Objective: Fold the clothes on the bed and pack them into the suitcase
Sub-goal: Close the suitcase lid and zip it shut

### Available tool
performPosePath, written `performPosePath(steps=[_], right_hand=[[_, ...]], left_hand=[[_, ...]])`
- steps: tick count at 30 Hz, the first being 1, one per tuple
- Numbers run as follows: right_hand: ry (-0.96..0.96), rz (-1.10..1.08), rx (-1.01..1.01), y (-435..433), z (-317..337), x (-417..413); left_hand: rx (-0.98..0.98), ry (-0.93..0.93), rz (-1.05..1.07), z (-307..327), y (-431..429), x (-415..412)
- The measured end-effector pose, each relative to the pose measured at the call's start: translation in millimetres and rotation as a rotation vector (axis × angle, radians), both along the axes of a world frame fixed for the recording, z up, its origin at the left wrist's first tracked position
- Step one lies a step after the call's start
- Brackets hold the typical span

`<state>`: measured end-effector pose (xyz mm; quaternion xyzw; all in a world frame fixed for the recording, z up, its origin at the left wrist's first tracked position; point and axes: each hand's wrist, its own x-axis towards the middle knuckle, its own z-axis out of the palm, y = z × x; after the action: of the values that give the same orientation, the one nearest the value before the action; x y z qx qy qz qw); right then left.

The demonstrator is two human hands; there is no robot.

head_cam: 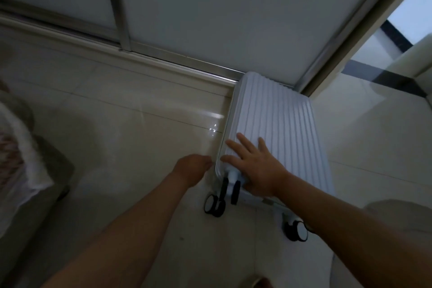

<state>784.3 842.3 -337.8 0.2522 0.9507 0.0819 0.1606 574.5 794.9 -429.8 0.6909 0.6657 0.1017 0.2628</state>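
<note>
Glossy tile floor (140, 124), ribbed white suitcase (280, 124)

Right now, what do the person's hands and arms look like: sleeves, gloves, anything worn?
The left hand and right hand wear no gloves; no ring, watch or band shows. The left forearm and right forearm show no sleeve up to the frame's edge. The dim picture could hide small marks.

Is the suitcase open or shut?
Shut. The suitcase lies flat on the floor, both halves together, with the right hand spread on its ribbed top.
</note>
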Motion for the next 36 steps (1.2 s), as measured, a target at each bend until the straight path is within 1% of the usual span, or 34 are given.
performPosePath(steps=[2,3,4,7,8,10,11,13,15,16,18,19,20,21,22,24,25,26,28,29,31,33,34,35,36], right_hand=[[0.014,0.009,-0.008,3.4,3.9,-15.7],[0.033,0.004,-0.008,3.1,5.0,-18.4],[0.055,0.003,-0.003,2.8,4.7,-19.2],[0.1,0.014,0.013,-0.1,-1.0,-12.7],[0.101,0.007,0.004,-0.8,-1.9,-11.0],[0.085,-0.01,-0.008,-2.1,-3.7,-10.6],[0.074,-0.018,-0.008,-3.0,-5.3,-11.0],[0.072,-0.052,-0.012,-8.3,-5.4,-11.9],[0.155,-0.098,-0.032,-19.7,-3.9,-10.8],[0.225,-0.086,-0.032,-27.6,-1.2,-8.7],[0.378,0.001,0.043,-44.6,-3.5,0.7],[0.428,0.003,0.064,-52.7,-8.2,9.1],[0.441,-0.045,0.044,-62.1,-11.8,16.3],[0.43,-0.104,0.016,-71.7,-17.6,21.6],[0.362,-0.186,-0.047,-80.6,-21.4,24.8],[0.161,-0.36,-0.184,-95.9,-31.9,27.6],[0.124,-0.442,-0.257,-101.4,-36.4,26.0],[0.139,-0.525,-0.351,-104.8,-39.1,22.8],[0.321,-0.665,-0.543,-104.4,-43.8,13.8],[0.41,-0.711,-0.586,-101.9,-47.6,9.4],[0.506,-0.77,-0.611,-95.9,-57.3,0.5],[0.543,-0.795,-0.605,-93.5,-70.0,-1.5],[0.533,-0.781,-0.575,-92.6,-76.1,0.2],[0.518,-0.767,-0.543,-91.8,-81.7,1.1],[0.508,-0.749,-0.497,-90.1,-86.4,2.3]], left_hand=[[0.017,-0.021,0.005,-1.5,-7.9,-13.7],[0.079,-0.053,0.005,-5.6,-15.4,-15.4],[0.094,-0.075,0.008,-13.8,-24.5,-14.7],[0.029,-0.184,0.015,-32.0,-55.1,5.2],[0.009,-0.161,0.009,-28.8,-64.4,14.8],[-0.019,-0.218,0.063,-21.3,-69.9,25.2],[-0.034,-0.215,0.082,-18.4,-68.4,27.3],[-0.074,-0.291,0.12,-11.4,-66.5,30.5],[-0.179,-0.392,0.159,-6.3,-70.6,43.1],[-0.23,-0.435,0.191,-2.6,-74.1,51.5],[-0.322,-0.571,0.279,0.6,-79.9,67.0],[-0.334,-0.631,0.32,2.1,-79.9,72.5],[-0.333,-0.648,0.351,0.9,-78.4,74.7],[-0.334,-0.649,0.375,2.9,-76.9,75.2],[-0.346,-0.65,0.397,4.6,-75.1,74.7],[-0.371,-0.62,0.394,7.2,-73.2,74.4],[-0.376,-0.58,0.381,7.1,-73.0,74.5],[-0.379,-0.525,0.366,7.3,-73.7,74.5],[-0.401,-0.452,0.346,5.9,-72.2,75.3],[-0.412,-0.424,0.342,6.6,-71.0,75.3],[-0.43,-0.399,0.358,6.3,-68.9,72.8],[-0.478,-0.469,0.346,7.2,-67.8,69.0],[-0.519,-0.489,0.298,11.2,-68.0,65.5],[-0.567,-0.457,0.217,15.5,-66.4,59.2],[-0.588,-0.345,0.123,21.8,-62.0,50.4]])
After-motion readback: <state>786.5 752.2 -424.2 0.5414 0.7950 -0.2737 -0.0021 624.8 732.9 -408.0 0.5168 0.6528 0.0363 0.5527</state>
